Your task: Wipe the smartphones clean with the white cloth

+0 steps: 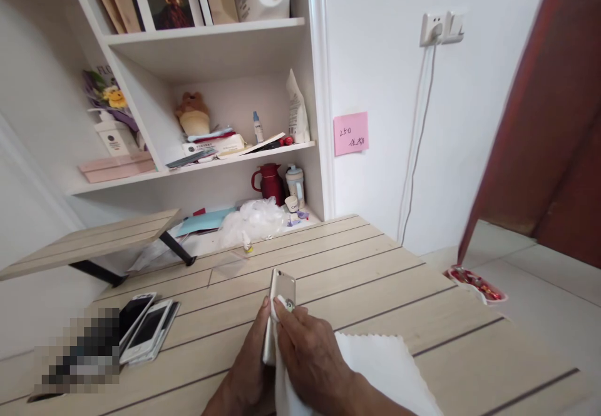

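Observation:
A gold-backed smartphone (285, 281) stands tilted above the table, its rear camera corner towards the shelf. My left hand (250, 356) grips it along the left edge, thumb pointing up the side. With my right hand (312, 347) I press a white cloth (375, 363) against the phone's back; the fingers are bunched around the cloth near a small round emblem. The rest of the cloth, with its zigzag edge, hangs down and spreads over the table to the right. My hands cover the lower part of the phone.
Several more phones (149, 333) lie stacked on the slatted table (451, 328) at left, beside a blurred patch. A small raised stand (94, 241) is behind them. A clear plastic bag (230, 264) lies ahead. Beyond are shelves with a red jug (271, 183) and plastic wrapping (256, 221).

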A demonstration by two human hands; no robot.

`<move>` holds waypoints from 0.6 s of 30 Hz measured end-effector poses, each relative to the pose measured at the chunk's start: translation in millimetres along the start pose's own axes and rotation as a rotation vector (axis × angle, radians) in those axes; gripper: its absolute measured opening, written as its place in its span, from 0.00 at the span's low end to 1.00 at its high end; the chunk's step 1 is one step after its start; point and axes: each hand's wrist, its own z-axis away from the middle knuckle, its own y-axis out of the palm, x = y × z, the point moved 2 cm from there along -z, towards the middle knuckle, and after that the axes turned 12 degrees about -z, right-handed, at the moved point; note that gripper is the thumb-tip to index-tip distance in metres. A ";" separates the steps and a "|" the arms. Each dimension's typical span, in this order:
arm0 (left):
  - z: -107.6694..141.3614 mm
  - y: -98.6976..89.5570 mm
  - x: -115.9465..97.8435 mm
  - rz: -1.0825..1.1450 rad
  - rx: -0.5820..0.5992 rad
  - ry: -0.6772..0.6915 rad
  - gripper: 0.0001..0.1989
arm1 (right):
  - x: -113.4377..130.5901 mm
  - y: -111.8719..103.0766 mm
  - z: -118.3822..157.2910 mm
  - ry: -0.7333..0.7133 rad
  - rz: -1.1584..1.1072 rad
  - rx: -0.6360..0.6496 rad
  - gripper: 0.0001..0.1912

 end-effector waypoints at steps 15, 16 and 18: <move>0.7 -2.2 3.7 0.070 -0.116 0.027 0.32 | 5.5 -4.4 -0.6 -0.006 -0.227 0.109 0.19; 1.1 -4.2 2.1 0.067 -0.153 0.044 0.32 | 6.6 -3.9 -0.4 -0.023 -0.235 0.141 0.19; 1.4 -9.8 -2.1 0.054 -0.236 0.091 0.34 | 8.6 -2.2 0.2 -0.055 -0.233 0.205 0.20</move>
